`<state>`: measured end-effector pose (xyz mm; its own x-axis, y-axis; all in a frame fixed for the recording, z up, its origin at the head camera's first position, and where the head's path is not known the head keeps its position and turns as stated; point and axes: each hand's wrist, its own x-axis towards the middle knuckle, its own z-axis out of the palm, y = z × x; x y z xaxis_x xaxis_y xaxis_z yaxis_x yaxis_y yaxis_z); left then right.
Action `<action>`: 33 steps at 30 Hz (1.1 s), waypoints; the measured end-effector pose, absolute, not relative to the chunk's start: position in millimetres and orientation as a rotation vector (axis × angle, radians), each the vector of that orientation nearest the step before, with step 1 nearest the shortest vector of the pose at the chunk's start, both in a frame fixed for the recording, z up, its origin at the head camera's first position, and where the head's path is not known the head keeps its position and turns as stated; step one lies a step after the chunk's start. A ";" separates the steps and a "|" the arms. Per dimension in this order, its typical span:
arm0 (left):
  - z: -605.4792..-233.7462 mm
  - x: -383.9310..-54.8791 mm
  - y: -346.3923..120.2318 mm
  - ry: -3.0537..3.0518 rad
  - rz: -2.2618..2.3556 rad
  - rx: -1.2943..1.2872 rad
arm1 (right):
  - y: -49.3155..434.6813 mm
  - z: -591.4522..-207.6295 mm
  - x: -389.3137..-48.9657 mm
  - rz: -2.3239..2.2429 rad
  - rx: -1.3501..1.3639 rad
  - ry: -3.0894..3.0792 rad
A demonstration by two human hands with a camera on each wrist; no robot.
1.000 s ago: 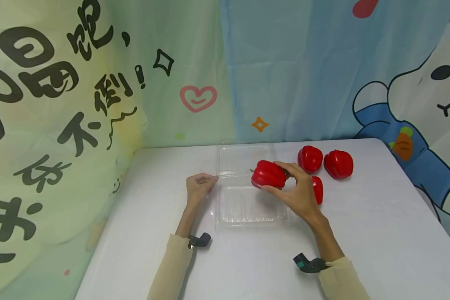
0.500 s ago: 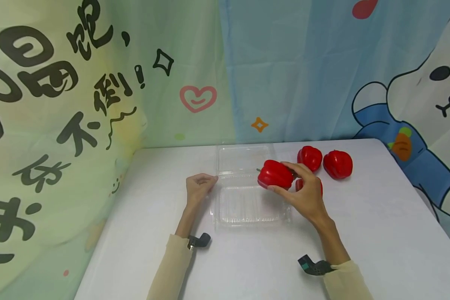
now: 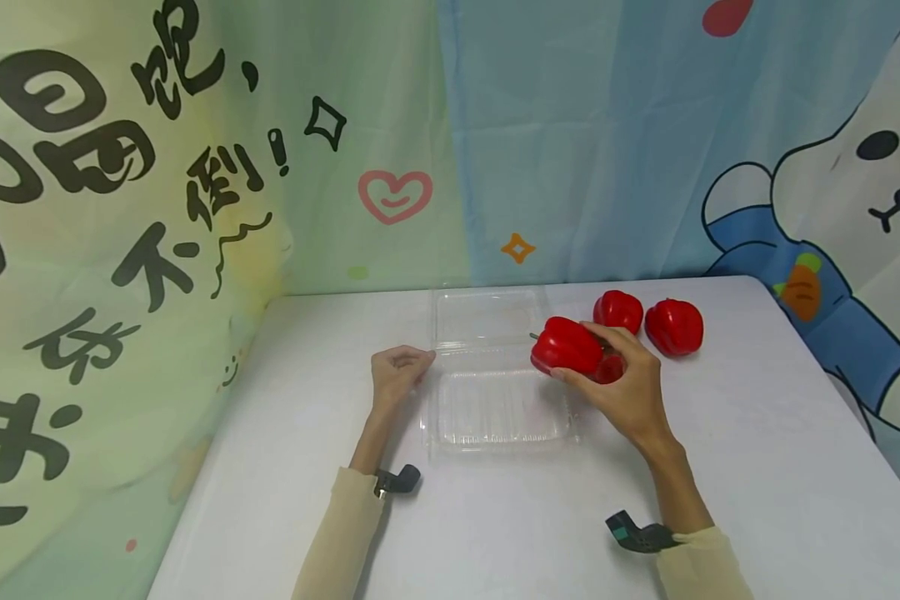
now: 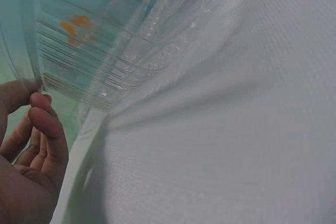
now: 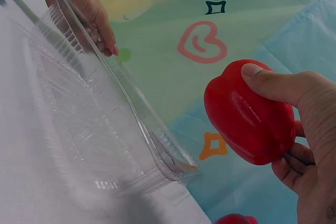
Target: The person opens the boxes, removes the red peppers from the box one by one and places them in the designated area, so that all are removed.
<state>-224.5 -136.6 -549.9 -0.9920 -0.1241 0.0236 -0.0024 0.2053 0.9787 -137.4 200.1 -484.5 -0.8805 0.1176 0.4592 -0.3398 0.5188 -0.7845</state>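
My right hand holds a red bell pepper between thumb and fingers, up over the right side of a clear plastic clamshell box. The pepper's stem points left in the head view; in the right wrist view, the thumb lies across the red pepper. The box lies with its lid folded back toward the curtain. At the box's left edge, near the hinge, my left hand pinches the rim; the left wrist view shows the thumb and finger on the thin plastic edge.
Two more red peppers sit at the back right of the white table. Another pepper is mostly hidden behind the held one and the right hand. A printed curtain hangs along the back and left.
My right hand has moved to the right with the pepper, away from the middle of the box and in front of another pepper. The left hand has stayed at the box edge.
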 end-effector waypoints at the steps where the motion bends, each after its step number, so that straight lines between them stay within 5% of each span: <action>1: -549.9 -224.7 -136.6 -2.360 -1.918 0.121 | 201.3 -484.2 -137.0 1.332 0.175 -2.300; 33: -549.5 -221.7 -135.3 -2.365 -1.909 0.129 | 229.0 -488.5 -115.0 1.243 -0.047 -2.183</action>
